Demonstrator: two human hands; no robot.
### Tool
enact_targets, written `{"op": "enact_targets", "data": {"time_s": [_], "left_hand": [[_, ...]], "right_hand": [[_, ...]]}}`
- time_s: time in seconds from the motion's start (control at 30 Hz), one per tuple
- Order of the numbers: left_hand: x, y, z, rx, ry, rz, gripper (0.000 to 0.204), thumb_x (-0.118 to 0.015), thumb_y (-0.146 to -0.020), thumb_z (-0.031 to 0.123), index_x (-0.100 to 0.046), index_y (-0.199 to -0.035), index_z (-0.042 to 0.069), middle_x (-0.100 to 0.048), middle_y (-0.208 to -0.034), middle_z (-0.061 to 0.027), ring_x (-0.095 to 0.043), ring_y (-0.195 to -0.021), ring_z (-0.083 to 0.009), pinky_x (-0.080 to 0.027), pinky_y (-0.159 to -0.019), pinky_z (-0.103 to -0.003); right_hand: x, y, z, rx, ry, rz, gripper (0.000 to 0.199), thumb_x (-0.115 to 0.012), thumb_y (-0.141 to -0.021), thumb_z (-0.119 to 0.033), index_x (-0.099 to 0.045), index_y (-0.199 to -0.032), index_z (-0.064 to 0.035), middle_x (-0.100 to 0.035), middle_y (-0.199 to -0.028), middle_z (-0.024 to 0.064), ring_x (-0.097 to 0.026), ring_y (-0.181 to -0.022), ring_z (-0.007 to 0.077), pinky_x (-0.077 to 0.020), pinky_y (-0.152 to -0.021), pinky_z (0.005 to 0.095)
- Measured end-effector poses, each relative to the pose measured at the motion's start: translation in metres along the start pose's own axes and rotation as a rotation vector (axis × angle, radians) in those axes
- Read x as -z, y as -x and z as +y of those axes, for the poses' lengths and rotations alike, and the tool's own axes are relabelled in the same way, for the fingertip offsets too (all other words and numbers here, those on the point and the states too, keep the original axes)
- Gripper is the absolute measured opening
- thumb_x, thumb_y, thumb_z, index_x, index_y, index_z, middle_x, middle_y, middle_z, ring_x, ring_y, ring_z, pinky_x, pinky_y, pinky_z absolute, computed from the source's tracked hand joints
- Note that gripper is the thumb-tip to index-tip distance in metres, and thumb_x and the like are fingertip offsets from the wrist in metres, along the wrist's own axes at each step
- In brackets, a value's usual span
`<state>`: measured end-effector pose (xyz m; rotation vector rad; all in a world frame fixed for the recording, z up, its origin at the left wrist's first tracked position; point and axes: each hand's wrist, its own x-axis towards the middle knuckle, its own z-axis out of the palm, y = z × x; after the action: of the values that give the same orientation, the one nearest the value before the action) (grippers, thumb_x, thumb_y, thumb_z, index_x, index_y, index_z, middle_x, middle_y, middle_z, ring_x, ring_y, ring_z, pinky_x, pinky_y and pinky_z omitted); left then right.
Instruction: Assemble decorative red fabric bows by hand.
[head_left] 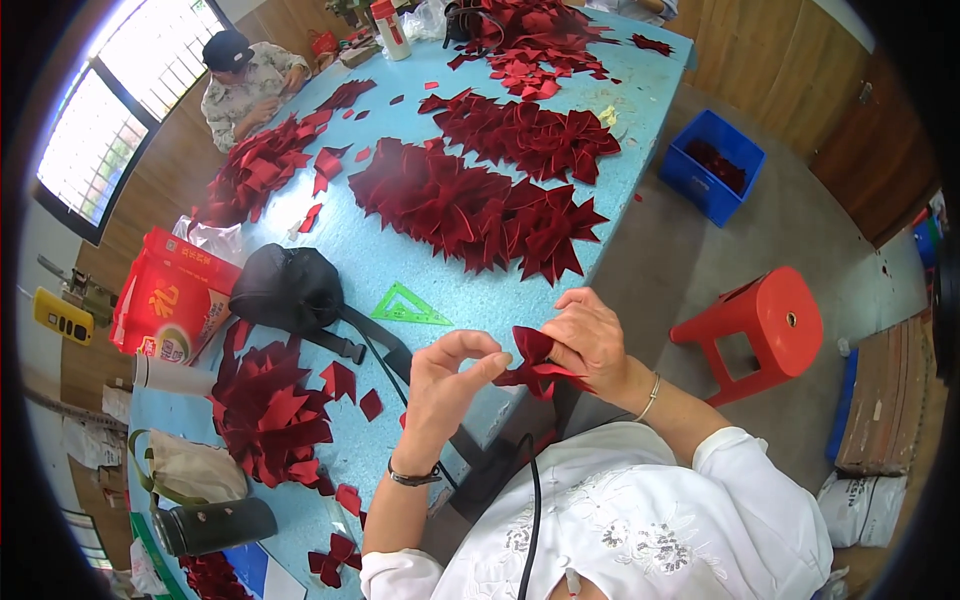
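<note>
Between both hands, just off the table's near edge, I hold a dark red fabric bow piece [535, 362]. My right hand [592, 338] grips its folded middle from the right. My left hand [447, 385] pinches its left end with thumb and forefinger. A heap of finished red bows [470, 205] lies on the blue table [440, 285] ahead of my hands. A pile of cut red fabric pieces [272, 410] sits to my left.
A green plastic triangle ruler [408, 307] and a black bag [285, 287] lie near my hands. A red box [170, 297], a dark flask [215, 525], more red piles [525, 135] are on the table. Another person [245, 85] sits at the far left. A red stool [765, 330] and blue crate [712, 165] stand on the floor.
</note>
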<state>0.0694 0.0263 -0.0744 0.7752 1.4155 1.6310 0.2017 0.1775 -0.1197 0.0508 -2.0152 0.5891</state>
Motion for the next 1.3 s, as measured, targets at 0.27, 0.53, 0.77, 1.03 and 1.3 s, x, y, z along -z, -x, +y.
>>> {"op": "enact_targets", "data": {"time_s": [0.27, 0.53, 0.77, 1.03, 1.3], "left_hand": [[-0.009, 0.001, -0.010, -0.021, -0.139, -0.051, 0.016, -0.070, -0.075, 0.000, -0.068, -0.091, 0.000, -0.063, -0.079, -0.0014, -0.058, -0.073, -0.0094, -0.047, -0.066, -0.023], [0.028, 0.040, 0.035, 0.087, -0.075, -0.039, 0.012, -0.066, -0.080, 0.006, -0.067, -0.087, -0.004, -0.066, -0.084, -0.0065, -0.061, -0.077, -0.0123, -0.049, -0.071, -0.024], [0.053, 0.136, 0.067, 0.048, 0.020, -0.068, 0.013, -0.069, -0.079, 0.012, -0.065, -0.081, -0.001, -0.061, -0.071, -0.0007, -0.054, -0.065, -0.0072, -0.044, -0.057, -0.022], [0.059, 0.197, 0.100, -0.002, -0.180, -0.027, 0.014, -0.065, -0.076, 0.010, -0.061, -0.068, -0.001, -0.058, -0.064, 0.0007, -0.048, -0.055, -0.0059, -0.037, -0.049, -0.022], [0.064, 0.211, 0.099, -0.141, -0.046, -0.116, 0.013, -0.067, -0.069, 0.009, -0.060, -0.067, -0.002, -0.055, -0.059, -0.0014, -0.048, -0.055, -0.0074, -0.039, -0.051, -0.024]], "right_hand": [[0.002, 0.004, 0.001, 0.093, 0.057, -0.015, 0.019, -0.069, -0.067, -0.002, -0.058, -0.083, -0.0038, -0.053, -0.066, 0.0035, -0.052, -0.057, 0.0193, -0.0462, -0.072, 0.0402], [-0.023, -0.032, -0.054, 0.231, 0.089, -0.102, 0.025, -0.070, -0.064, -0.004, -0.056, -0.085, -0.0029, -0.051, -0.070, 0.0065, -0.050, -0.059, 0.0223, -0.0467, -0.073, 0.0445], [-0.019, -0.048, -0.177, 0.215, 0.063, -0.140, 0.015, -0.060, -0.066, 0.002, -0.055, -0.080, -0.0010, -0.047, -0.066, 0.0059, -0.048, -0.058, 0.0221, -0.0436, -0.076, 0.0474], [-0.029, -0.052, -0.232, 0.332, 0.070, -0.166, 0.012, -0.054, -0.069, 0.005, -0.054, -0.080, 0.0014, -0.046, -0.067, 0.0070, -0.047, -0.058, 0.0230, -0.0423, -0.080, 0.0493], [-0.035, -0.051, -0.246, 0.244, 0.036, -0.179, 0.014, -0.051, -0.068, 0.009, -0.051, -0.080, 0.0025, -0.044, -0.067, 0.0087, -0.044, -0.058, 0.0242, -0.0414, -0.082, 0.0495]]}}
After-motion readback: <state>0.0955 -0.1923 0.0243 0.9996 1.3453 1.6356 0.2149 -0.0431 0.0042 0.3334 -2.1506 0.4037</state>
